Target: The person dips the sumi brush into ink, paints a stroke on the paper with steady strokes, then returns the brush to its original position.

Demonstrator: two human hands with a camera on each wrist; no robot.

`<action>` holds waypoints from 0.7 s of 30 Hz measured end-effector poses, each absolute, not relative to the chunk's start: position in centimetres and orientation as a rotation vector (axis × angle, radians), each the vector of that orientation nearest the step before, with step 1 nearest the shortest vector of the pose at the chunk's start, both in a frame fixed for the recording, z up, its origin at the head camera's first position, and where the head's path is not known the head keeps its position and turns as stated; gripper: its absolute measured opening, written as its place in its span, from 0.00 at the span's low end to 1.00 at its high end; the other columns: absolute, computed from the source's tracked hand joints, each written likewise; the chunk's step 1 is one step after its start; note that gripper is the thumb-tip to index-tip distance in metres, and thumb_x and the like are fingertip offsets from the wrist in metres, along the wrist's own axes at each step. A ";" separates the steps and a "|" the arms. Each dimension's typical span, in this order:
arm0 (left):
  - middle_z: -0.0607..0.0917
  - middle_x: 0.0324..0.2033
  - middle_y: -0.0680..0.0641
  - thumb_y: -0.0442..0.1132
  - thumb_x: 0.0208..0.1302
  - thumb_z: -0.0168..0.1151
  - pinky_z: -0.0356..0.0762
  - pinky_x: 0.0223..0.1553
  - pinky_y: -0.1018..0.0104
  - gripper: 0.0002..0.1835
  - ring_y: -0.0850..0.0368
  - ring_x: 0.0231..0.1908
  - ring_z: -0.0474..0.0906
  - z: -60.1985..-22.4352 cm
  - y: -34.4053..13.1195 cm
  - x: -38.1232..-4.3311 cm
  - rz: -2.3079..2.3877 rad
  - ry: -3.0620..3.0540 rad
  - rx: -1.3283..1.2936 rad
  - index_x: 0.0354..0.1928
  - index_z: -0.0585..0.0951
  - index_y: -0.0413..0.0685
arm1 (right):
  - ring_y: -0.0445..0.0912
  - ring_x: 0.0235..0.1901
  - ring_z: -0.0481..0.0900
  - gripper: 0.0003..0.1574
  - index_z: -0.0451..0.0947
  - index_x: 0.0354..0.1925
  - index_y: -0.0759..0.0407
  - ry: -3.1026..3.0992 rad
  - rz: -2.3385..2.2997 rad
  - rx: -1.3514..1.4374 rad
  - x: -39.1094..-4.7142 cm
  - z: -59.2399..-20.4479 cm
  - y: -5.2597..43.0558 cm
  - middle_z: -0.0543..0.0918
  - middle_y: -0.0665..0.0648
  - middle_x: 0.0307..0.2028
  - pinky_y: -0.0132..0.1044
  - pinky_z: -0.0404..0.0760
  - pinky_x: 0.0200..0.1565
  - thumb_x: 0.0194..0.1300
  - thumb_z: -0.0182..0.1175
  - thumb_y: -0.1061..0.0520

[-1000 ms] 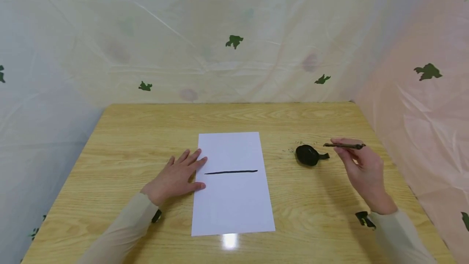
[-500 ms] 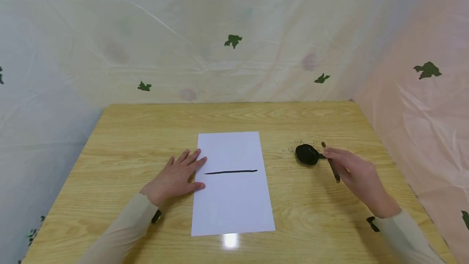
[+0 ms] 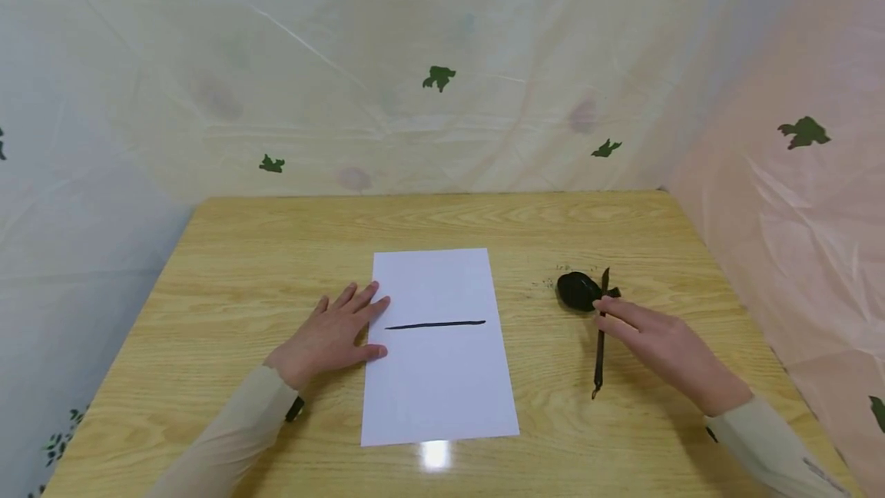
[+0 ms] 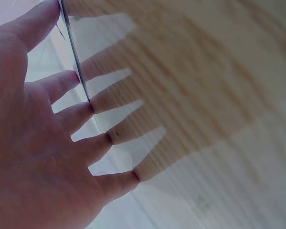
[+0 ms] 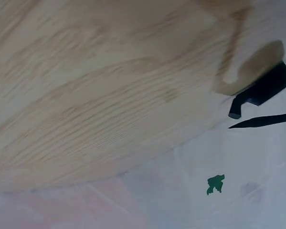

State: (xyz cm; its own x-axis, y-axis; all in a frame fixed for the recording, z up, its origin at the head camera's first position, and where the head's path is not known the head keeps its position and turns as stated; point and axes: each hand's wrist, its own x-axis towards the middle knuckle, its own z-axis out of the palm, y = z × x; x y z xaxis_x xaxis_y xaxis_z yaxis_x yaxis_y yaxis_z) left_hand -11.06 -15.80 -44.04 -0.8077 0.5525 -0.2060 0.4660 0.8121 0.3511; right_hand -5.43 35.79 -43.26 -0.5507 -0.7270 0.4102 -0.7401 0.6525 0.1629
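Observation:
My left hand (image 3: pixel 332 336) rests with spread fingers on the left edge of a white sheet of paper (image 3: pixel 439 390). In the left wrist view, the fingertips of that hand (image 4: pixel 42 143) touch the table and the paper's edge. One black brush stroke (image 3: pixel 435 324) runs across the sheet. My right hand (image 3: pixel 671 352) pinches a dark calligraphy brush (image 3: pixel 599 360), its tip toward the far side. From the head, the brush crosses in front of the short handle of a black ink dish (image 3: pixel 578 292). The right wrist view shows the brush tip (image 5: pixel 257 122) apart from the dish (image 5: pixel 267 86).
Small dark specks (image 3: pixel 546 283) mark the wooden table (image 3: pixel 276 244) beside the dish. A pale curtain (image 3: pixel 442 129) with green leaf shapes hangs behind the table, and a pinkish one (image 3: pixel 795 214) along the right side.
My right hand has moved left toward the dish. The brush has swung from lying sideways to pointing at the far side. My left hand and the paper have stayed put.

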 end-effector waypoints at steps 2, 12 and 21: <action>0.54 0.81 0.41 0.60 0.71 0.63 0.48 0.69 0.23 0.43 0.31 0.78 0.47 -44.1 -15.9 -11.0 0.408 2.698 0.772 0.80 0.63 0.49 | 0.57 0.56 0.83 0.39 0.81 0.59 0.60 -2.422 0.013 1.192 -5.5 -43.6 35.9 0.81 0.62 0.62 0.52 0.86 0.44 0.87 0.19 0.59; 0.54 0.81 0.42 0.60 0.70 0.64 0.47 0.70 0.24 0.43 0.31 0.78 0.47 -44.3 -15.9 -11.0 0.390 2.710 0.770 0.80 0.63 0.51 | 0.59 0.57 0.82 0.37 0.78 0.61 0.62 -2.318 -0.113 1.349 -6.0 -44.5 37.3 0.80 0.65 0.62 0.51 0.85 0.46 0.85 0.20 0.65; 0.53 0.81 0.42 0.60 0.70 0.64 0.47 0.70 0.24 0.43 0.31 0.78 0.46 -44.2 -15.8 -11.1 0.394 2.703 0.767 0.80 0.63 0.51 | 0.59 0.56 0.82 0.39 0.79 0.59 0.62 -2.293 -0.152 1.404 -6.6 -45.2 38.1 0.81 0.65 0.60 0.51 0.85 0.46 0.84 0.18 0.66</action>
